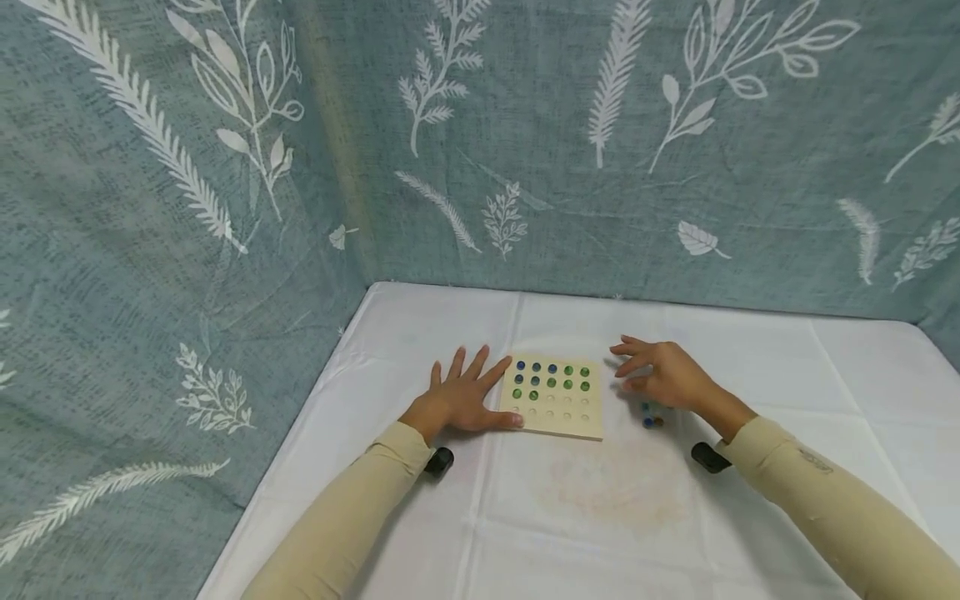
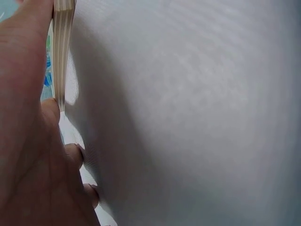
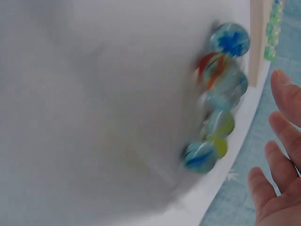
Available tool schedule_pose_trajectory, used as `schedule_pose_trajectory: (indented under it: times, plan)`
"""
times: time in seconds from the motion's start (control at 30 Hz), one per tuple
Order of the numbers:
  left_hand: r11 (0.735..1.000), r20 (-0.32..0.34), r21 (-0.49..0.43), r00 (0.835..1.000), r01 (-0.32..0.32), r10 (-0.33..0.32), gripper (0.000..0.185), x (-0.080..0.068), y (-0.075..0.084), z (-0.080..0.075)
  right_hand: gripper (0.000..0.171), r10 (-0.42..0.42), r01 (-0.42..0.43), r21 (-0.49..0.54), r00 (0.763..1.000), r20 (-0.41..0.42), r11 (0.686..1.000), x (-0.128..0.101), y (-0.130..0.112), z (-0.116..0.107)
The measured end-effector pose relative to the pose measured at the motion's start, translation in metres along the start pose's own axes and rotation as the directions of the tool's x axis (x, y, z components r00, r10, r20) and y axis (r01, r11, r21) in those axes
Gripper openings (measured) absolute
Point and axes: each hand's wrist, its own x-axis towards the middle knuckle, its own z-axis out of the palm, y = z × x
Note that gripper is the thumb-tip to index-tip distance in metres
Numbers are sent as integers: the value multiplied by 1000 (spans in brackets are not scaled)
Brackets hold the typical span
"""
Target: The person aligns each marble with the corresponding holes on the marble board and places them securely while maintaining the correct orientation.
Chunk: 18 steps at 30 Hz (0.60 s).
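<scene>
A square wooden board (image 1: 561, 427) with rows of round hollows lies flat on the table. Blue marbles (image 1: 521, 366) and green marbles (image 1: 567, 384) sit in its two far rows, with a couple of green ones at the left of the third row. My left hand (image 1: 461, 400) is spread along the board's left side, its thumb at the near left corner and index finger at the far left corner. To the right of the board, my right hand (image 1: 667, 377) hovers with loosely bent fingers and nothing between them. Several loose glass marbles (image 3: 230, 39) lie close together beneath it, partly hidden in the head view.
A white cloth (image 1: 585, 517) with creases covers the table. Teal leaf-patterned fabric (image 1: 555, 200) hangs behind the table and along its left side. A dark wrist camera (image 1: 439, 462) sits under the left wrist, another dark device (image 1: 709, 457) under the right.
</scene>
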Motion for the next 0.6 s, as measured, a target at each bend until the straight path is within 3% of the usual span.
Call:
schedule_pose_trajectory:
  times: [0.6]
  plan:
    - [1000,-17,23,1000,1,-1,106,-2,2,-3,13,67,-67,-3,997,-37,998,-19,23,-14]
